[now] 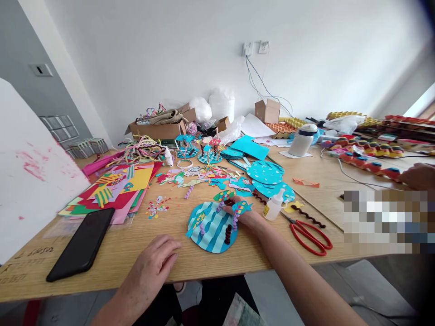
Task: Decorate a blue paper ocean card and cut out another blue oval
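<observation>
A round blue paper disc (211, 233) with pale wavy stripes lies on the table before me. Paper fish stand on it on coiled purple pipe cleaners: a green one (223, 195), a blue dotted one (242, 207) and a yellow-patterned one (199, 221). A brown coiled pipe cleaner (228, 234) stands near its front right. My right hand (245, 218) reaches over the disc's far right edge, its fingers closed round another brown pipe cleaner (230, 202); the fish partly hide the fingertips. My left hand (158, 256) rests on the table left of the disc, fingers loosely extended, holding nothing.
A glue bottle (273, 206) and red-handled scissors (311, 237) lie to the right. On the left are a black phone (81, 244) and coloured paper sheets (142, 181). Paper scraps (158, 207) and more blue discs (265, 173) lie behind. Another person's hand (418, 175) shows far right.
</observation>
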Tool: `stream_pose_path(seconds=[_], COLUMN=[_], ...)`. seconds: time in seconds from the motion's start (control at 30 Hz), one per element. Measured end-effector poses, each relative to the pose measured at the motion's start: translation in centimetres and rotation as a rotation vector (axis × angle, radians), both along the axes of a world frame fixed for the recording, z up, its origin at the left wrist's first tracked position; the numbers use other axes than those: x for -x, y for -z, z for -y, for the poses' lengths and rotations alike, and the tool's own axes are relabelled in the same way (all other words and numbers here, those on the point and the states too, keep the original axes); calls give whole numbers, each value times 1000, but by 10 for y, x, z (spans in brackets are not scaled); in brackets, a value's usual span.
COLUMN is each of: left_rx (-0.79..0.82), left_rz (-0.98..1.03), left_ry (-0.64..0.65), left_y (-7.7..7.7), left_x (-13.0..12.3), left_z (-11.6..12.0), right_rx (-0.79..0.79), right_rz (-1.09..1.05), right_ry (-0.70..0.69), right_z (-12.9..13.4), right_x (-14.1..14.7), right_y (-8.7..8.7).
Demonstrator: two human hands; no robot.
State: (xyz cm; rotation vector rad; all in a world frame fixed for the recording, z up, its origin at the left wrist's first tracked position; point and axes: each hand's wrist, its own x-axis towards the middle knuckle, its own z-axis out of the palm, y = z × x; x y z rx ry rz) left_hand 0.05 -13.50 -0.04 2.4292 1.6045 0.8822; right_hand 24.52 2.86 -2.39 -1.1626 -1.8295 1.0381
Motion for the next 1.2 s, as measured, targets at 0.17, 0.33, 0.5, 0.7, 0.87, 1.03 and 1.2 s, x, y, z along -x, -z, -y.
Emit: stream_pose_path(seconds=[0.17,0.33,0.5,0.7,0.87,1.03,1.2], left_rx=[17,30,-54,-187,-166,-66,16], left_rz=[102,234,150,-61,-132,-107,-138], left_ry=[-98,-86,-21,77,89,134,155], left_y=[8,11,11,8,6,9,12], left_x=[-4,-13,-15,-20,-23,-23,-23], left_z=[2,2,-4,-12,-20,-27,-32], right_rx=[38,67,87,89,54,45,52], right_rz=[-45,-101,-143,-158,-101,-58,-27], right_ry=[-15,-38,-43,-32,-46,-28,4], right_z=[-2,7,8,2,7,4,3], right_x=[0,-1,-3,-4,-5,-5,-6], right_y=[0,-11,-12,-5,-11,-8,-8])
